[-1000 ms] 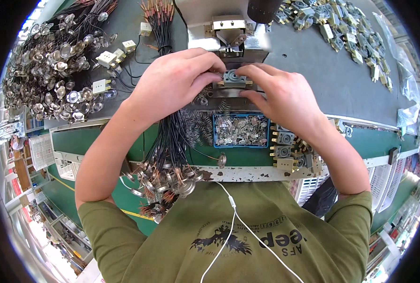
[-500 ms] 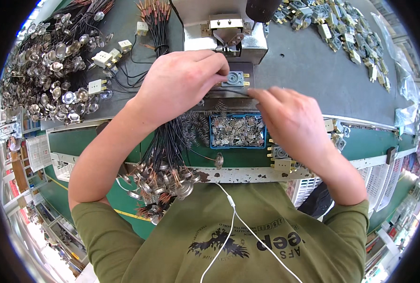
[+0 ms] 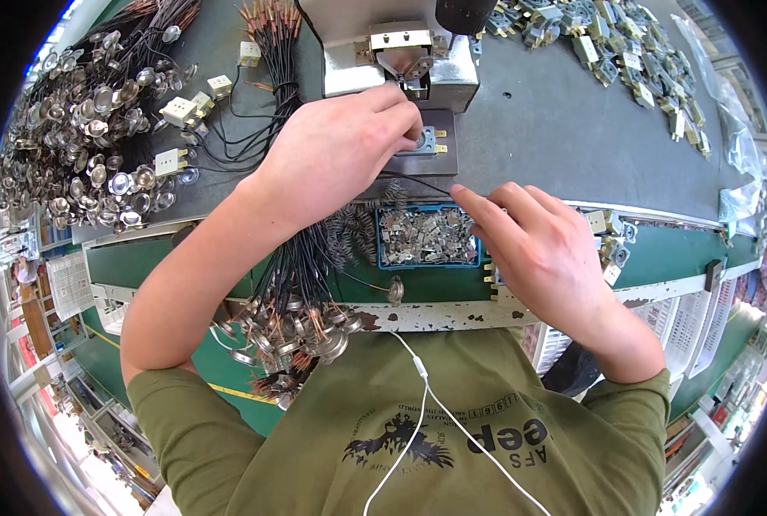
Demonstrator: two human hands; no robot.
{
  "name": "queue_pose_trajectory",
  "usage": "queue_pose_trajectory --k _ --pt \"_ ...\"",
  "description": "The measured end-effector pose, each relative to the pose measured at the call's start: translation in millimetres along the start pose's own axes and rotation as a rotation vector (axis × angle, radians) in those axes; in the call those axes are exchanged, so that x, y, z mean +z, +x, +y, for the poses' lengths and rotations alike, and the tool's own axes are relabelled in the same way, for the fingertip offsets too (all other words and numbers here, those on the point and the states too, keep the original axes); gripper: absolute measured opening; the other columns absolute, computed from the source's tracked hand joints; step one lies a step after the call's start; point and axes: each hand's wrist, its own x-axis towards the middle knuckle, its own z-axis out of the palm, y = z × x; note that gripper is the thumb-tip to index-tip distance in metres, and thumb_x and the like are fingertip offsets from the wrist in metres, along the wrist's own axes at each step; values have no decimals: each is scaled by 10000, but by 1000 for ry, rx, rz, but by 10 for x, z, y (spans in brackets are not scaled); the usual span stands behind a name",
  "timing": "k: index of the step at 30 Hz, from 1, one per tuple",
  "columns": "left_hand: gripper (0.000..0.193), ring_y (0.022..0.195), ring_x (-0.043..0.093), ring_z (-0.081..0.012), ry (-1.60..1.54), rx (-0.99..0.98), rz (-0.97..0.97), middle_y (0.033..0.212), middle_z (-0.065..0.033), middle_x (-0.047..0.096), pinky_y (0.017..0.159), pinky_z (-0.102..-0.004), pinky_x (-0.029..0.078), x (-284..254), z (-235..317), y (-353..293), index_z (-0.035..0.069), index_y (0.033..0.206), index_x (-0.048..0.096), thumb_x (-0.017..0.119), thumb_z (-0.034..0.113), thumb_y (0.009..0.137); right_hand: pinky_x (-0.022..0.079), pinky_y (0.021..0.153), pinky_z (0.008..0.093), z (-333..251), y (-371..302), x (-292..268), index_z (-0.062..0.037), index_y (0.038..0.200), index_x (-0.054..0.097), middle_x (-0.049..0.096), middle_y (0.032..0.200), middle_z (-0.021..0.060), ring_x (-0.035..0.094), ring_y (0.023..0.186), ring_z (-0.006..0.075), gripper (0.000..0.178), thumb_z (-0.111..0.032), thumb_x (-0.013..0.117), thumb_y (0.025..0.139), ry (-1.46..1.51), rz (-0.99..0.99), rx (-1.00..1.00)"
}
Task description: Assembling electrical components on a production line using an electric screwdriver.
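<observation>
My left hand (image 3: 344, 150) is closed at the front of a metal press (image 3: 400, 64), its thumb and fingertips on a small grey thermostat-like housing (image 3: 431, 142) with brass terminals. That housing lies on a flat metal plate (image 3: 446, 168), and its left part is hidden under my fingers. My right hand (image 3: 542, 245), to the right and nearer, pinches a thin black wire (image 3: 418, 179). From there the wire runs left and disappears under my left hand.
A blue tray (image 3: 380, 258) of small metal pieces sits close in, beside loose springs (image 3: 343, 236). Black wire bundles with round metal caps (image 3: 99, 129) fill the left. More grey housings (image 3: 611, 52) are heaped at the far right, and several (image 3: 607, 241) lie near my right wrist.
My right hand has come a little nearer to me, keeping its pinch on the wire, which now slants down toward it. My left fingers have moved right over more of the housing.
</observation>
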Motion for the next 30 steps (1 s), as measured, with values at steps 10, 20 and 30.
queue_pose_trajectory --k 10,20,30 --pt "198 844 665 -284 -181 95 72 971 -57 645 739 -395 543 -138 37 -46 98 1081 694 741 149 895 570 746 392 74 24 -297 -77 1169 712 682 1054 83 691 890 279 411 -7 806 775 52 49 -62" --pt "138 772 655 -259 0 110 -20 778 -45 599 656 -406 523 -301 174 -234 142 978 717 725 253 896 597 876 315 210 202 -48 -13 1255 661 762 1034 125 753 949 180 353 -59 765 922 720 35 213" --pt "166 768 639 -268 -39 137 13 781 -65 594 667 -405 510 -398 122 -286 113 1013 725 737 221 888 556 1025 378 299 276 42 49 1459 473 695 1267 191 671 1204 242 412 -164 504 1108 1154 -248 303"
